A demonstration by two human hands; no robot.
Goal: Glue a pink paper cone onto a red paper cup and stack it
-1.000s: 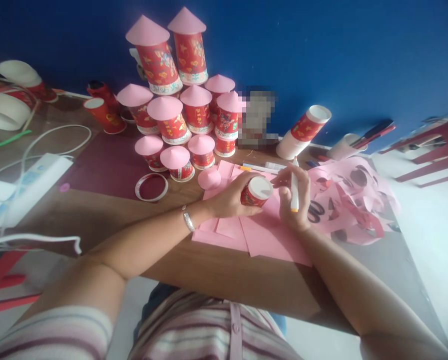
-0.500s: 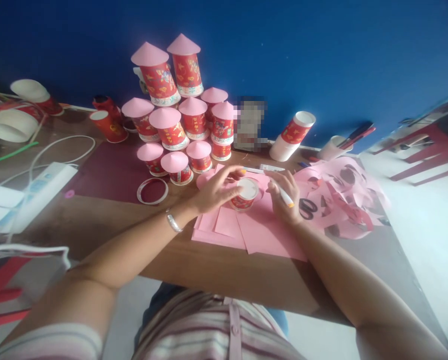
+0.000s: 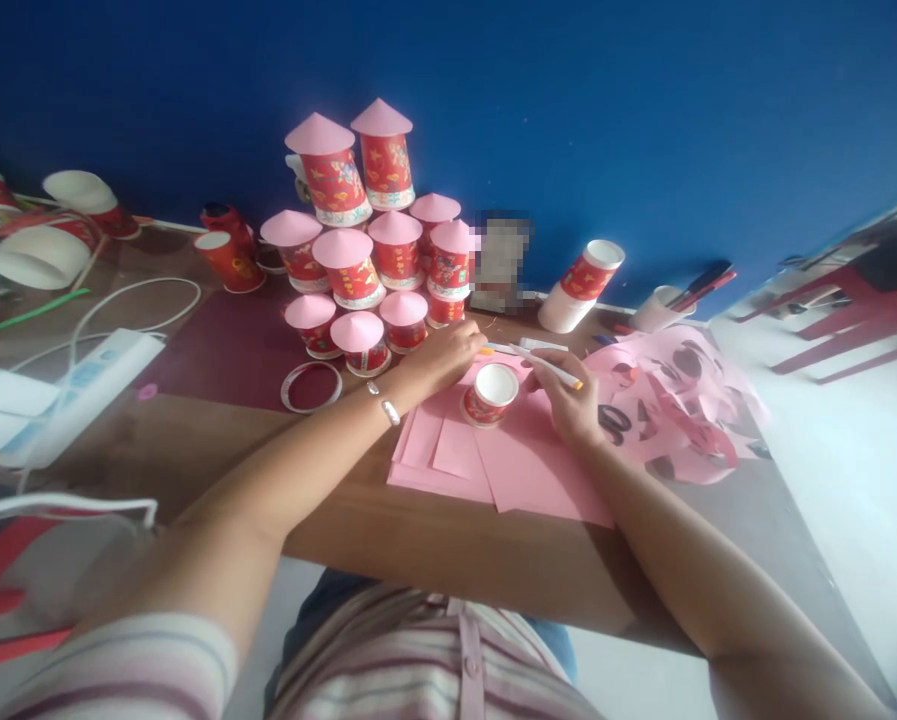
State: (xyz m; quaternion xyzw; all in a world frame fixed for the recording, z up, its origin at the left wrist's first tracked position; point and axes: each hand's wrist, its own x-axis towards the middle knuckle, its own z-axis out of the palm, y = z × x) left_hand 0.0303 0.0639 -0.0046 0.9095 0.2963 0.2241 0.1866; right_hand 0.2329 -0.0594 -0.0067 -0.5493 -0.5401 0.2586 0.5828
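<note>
Cup [image 3: 490, 392] upright on pink paper [image 3: 538, 470] — right hand [image 3: 568, 400] grips marker [image 3: 547, 367]; left hand [image 3: 448, 355] released, reaching far. Judgement: steady cup before marking.

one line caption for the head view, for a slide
Right hand holds a marker beside a red paper cup on pink paper.

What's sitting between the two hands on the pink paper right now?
In the head view, a small red paper cup stands upside down on the pink paper, between the left hand and the right hand holding a white marker.
</note>
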